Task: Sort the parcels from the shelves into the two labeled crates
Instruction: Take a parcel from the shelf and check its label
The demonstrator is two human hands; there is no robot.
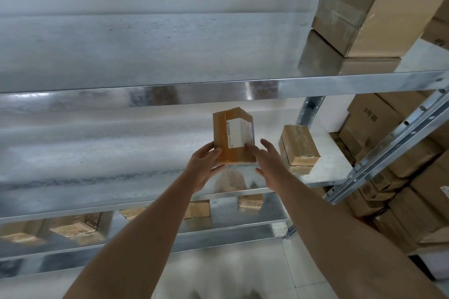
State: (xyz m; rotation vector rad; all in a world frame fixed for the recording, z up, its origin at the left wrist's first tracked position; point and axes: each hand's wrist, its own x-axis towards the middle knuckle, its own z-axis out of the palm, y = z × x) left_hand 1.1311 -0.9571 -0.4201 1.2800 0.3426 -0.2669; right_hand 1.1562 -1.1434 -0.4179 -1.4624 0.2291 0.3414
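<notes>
A small brown cardboard parcel (232,136) with a white label stands tilted on the middle metal shelf (97,153). My left hand (204,165) grips its lower left corner, thumb on the front face. My right hand (268,160) touches its lower right side with fingers spread and nearly straight. A second small parcel (298,145) stands on the same shelf just to the right, apart from my hands. No crates are in view.
Two larger boxes (369,17) are stacked at the right end of the upper shelf. Several small parcels (73,226) lie on the lower shelf. A pile of cartons (393,153) fills the space right of the rack's slanted post (393,150).
</notes>
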